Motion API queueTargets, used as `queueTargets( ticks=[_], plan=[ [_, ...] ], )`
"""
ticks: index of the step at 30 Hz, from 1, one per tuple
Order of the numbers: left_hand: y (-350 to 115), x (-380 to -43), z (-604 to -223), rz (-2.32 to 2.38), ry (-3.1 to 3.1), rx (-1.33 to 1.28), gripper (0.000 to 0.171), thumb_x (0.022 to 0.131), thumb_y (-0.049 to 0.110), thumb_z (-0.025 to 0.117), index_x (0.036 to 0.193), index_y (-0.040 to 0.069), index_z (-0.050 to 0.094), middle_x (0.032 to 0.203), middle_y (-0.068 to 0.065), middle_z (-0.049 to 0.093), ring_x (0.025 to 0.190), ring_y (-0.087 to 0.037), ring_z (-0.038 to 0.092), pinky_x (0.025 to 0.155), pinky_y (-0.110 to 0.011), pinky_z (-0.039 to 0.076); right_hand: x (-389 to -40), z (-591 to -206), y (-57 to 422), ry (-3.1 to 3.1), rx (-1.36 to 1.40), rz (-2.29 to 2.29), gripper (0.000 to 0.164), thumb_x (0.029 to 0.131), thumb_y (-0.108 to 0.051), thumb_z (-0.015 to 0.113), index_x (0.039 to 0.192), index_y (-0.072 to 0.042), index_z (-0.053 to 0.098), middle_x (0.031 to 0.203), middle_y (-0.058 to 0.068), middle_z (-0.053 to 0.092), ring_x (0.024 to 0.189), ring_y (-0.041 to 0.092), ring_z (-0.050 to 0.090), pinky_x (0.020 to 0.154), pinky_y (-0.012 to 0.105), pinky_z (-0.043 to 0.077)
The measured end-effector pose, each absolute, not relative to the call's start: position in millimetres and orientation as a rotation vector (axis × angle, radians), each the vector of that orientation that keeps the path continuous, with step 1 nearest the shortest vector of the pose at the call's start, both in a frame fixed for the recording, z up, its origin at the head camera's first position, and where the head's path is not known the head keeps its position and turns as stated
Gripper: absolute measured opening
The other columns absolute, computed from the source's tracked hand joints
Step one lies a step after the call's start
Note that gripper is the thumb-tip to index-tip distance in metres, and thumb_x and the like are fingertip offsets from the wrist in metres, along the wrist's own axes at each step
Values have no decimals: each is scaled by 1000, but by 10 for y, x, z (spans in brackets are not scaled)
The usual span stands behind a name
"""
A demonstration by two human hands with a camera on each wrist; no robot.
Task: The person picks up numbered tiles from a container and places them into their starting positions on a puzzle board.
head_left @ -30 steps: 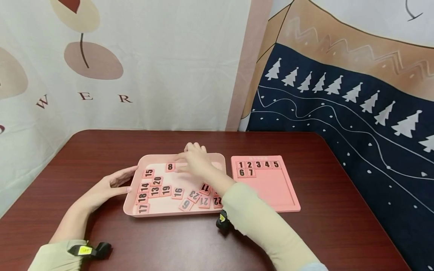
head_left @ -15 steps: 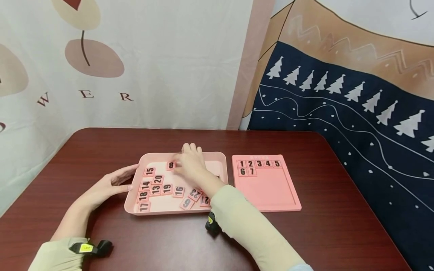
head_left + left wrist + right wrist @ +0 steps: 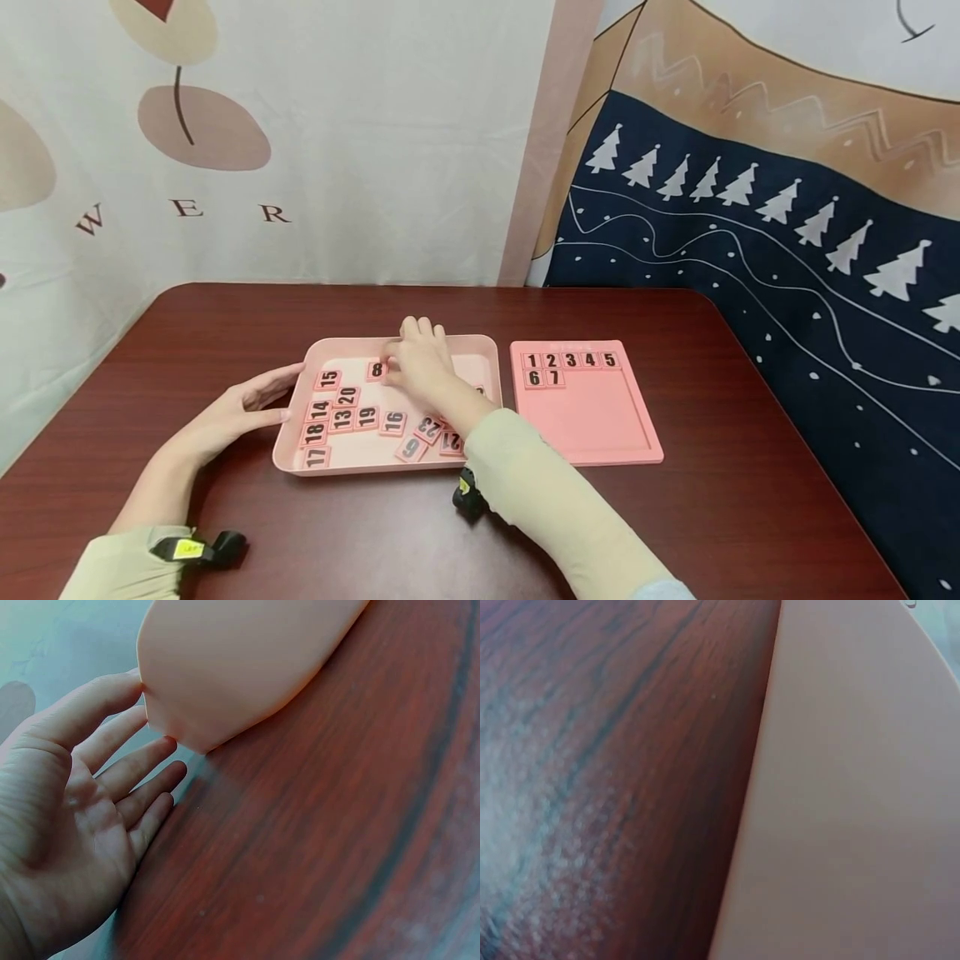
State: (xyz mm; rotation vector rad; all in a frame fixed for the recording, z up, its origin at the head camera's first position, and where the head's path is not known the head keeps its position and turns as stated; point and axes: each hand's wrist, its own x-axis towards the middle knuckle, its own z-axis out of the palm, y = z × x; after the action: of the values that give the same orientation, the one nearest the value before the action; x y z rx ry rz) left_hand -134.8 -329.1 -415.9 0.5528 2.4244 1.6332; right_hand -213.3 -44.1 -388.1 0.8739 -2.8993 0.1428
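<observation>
I locate the 8 tile (image 3: 375,371) in the pink tray (image 3: 360,469), toward its far edge, immediately left of the right hand's (image 3: 423,360) fingertips. The right hand is nearer; the left hand (image 3: 236,415), fingers apart, touches the tray's left edge. I cannot tell whether the right hand clamps the tile. The tile shows a pink border and upright black numeral; its right end is covered.

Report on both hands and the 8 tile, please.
Left hand touching left end of tray; right hand at right edge of 8 tile, grip unclear; no obstruction visible.
</observation>
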Motion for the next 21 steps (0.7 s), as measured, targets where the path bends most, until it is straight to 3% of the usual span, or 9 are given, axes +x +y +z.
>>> queueTargets(
  ticks=[7,21],
  plan=[
    [-3292,-1346,-4171,1644,2417,551,61,91,1,61,146,1,35,141,2,46,122,4,42,93,-14,36,-2120,-3884,-395,-2894,914,212,22,79,-49,73,97,-36,70,103,-5,39,98,16,33,83,32,27],
    [-3290,-1351,-4166,1647,2415,539,61,91,1,61,147,2,35,142,0,45,123,4,42,93,-13,36,-2114,-3898,-67,-2809,1043,435,23,74,-44,79,90,-30,67,101,-4,39,96,16,33,82,32,26]
  ],
)
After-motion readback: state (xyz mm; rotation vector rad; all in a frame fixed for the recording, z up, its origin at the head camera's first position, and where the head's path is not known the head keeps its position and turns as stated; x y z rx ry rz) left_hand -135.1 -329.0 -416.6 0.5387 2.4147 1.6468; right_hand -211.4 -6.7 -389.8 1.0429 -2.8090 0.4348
